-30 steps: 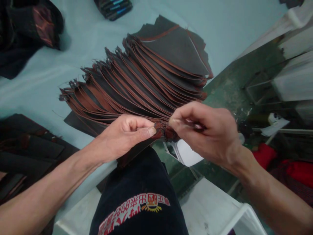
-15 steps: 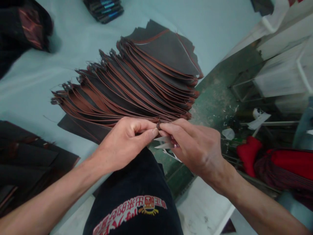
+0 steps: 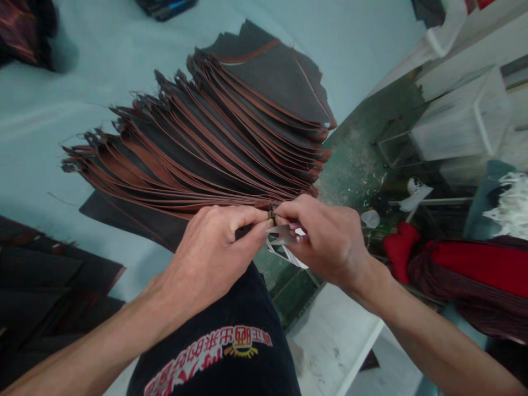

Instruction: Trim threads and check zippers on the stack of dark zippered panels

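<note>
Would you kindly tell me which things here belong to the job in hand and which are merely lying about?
Job in hand:
- small dark end, pinched between left hand and right hand
- metal blades, in the right hand
- fanned dark pieces

Apparently lying about:
- red bundle, right
- white strips, right edge
- blue-striped dark bundle, top edge

The head-worn camera looks forward and down from close above the left grip (image 3: 220,239), right grip (image 3: 332,236) and bench (image 3: 355,49)

Fabric panels (image 3: 214,140) piled thickly on a worktable (image 3: 350,44) suggest a sewing workshop.
</note>
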### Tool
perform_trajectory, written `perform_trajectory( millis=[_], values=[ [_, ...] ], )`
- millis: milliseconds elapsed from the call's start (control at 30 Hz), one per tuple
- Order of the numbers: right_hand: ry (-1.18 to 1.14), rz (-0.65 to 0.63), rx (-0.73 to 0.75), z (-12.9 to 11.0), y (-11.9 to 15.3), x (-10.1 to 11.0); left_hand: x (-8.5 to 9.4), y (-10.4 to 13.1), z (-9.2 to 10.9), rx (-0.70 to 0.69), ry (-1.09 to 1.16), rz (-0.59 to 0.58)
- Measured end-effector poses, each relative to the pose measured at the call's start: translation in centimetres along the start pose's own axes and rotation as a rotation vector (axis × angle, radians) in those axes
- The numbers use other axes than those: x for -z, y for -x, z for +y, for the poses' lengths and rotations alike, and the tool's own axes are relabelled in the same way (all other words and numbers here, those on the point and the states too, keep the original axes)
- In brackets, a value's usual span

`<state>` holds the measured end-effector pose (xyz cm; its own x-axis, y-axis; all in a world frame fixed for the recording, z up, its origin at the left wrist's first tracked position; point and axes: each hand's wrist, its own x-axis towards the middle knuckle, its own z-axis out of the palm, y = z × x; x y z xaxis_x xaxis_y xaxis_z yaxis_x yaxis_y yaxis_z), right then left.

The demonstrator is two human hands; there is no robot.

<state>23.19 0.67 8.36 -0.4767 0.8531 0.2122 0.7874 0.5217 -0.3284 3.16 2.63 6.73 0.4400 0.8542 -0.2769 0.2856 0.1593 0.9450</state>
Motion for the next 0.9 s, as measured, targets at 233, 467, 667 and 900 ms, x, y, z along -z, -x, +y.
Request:
perform_trajectory(
  millis=[233, 467, 667, 900],
  values=[
    [-0.387, -0.080, -0.200, 0.8, -0.8, -0.2, 0.2, -0.1, 0.0, 0.061, 0.071, -0.010],
    [-0.190, 0.066, 0.040, 1.3, 0.8, -1.5, 0.5, -0.5, 0.1, 0.104, 0.155, -0.083],
    [-0.176, 0.092, 0.283, 2.4, 1.1, -1.6, 1.0, -0.6, -0.3, 0.189, 0.277, -0.156],
    [-0.027, 0.114, 0.430, 3.1, 0.4, -1.4, 1.9, -1.1, -1.2, 0.314, 0.400, -0.209]
  ],
)
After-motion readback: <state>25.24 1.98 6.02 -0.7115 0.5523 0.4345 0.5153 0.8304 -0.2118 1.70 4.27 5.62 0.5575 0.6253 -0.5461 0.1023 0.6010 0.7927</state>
